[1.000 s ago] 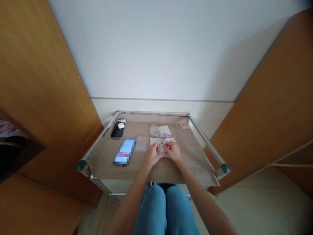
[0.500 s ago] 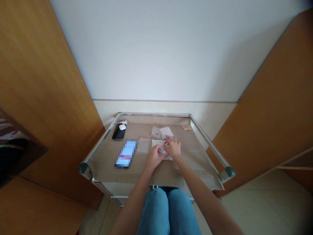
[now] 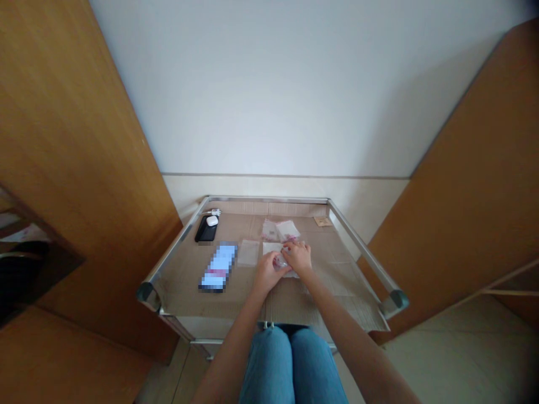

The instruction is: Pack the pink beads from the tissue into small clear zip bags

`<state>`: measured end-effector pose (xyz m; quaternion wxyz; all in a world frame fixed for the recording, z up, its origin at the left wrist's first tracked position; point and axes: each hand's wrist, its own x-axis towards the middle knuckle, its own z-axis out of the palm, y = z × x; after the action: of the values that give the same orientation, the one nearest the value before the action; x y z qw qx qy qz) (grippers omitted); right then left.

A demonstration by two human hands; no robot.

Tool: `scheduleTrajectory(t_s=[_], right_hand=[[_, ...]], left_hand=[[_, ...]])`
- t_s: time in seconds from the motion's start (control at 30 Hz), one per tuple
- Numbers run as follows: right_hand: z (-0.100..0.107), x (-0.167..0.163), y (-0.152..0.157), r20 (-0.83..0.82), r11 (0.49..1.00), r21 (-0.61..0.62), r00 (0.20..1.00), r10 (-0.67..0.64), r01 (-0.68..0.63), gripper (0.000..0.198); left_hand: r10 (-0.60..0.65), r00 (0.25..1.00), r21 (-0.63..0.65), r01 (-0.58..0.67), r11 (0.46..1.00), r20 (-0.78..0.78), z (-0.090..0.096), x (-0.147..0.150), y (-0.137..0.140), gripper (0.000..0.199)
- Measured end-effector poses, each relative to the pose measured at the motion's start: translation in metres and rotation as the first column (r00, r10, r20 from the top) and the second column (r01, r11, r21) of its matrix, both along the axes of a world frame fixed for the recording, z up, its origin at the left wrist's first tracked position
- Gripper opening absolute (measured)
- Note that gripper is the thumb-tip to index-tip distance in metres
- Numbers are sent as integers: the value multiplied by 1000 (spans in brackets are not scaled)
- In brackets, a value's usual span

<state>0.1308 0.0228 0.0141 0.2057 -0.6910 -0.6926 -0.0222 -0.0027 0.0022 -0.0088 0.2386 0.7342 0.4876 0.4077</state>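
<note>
Between my two hands is a small clear plastic bag (image 3: 281,260) with pinkish bits in it, too small to make out well. My left hand (image 3: 266,271) curls round its left side, thumb toward the right. From the right, my right hand (image 3: 298,256) pinches at the bag's upper edge with bent fingers. Beneath them lies a white sheet (image 3: 272,247), partly covered by my hands. Just beyond are clear packets with pink contents (image 3: 270,229) and a white piece (image 3: 288,229). A flat clear bag (image 3: 248,253) rests left of my left hand.
Cardboard (image 3: 337,303) lines the table, which has a metal rail (image 3: 362,252) round the sides and back. At left lie a lit phone (image 3: 219,266), a black phone (image 3: 204,232) with a white earbud case (image 3: 212,221), and a white plug (image 3: 215,212). A brown card (image 3: 322,221) sits back right.
The view has shifted slightly. My hands stay at the same place on the bag, with only small finger movements; nothing else has moved.
</note>
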Motion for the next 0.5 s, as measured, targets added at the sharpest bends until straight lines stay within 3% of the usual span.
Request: scheduleTrajectory(t_s=[0.5], right_hand=[[-2, 7, 4, 40, 994, -42, 994, 104, -102, 16]], left_hand=[[10, 1000, -9, -10, 1000, 12, -6, 0, 2, 46]])
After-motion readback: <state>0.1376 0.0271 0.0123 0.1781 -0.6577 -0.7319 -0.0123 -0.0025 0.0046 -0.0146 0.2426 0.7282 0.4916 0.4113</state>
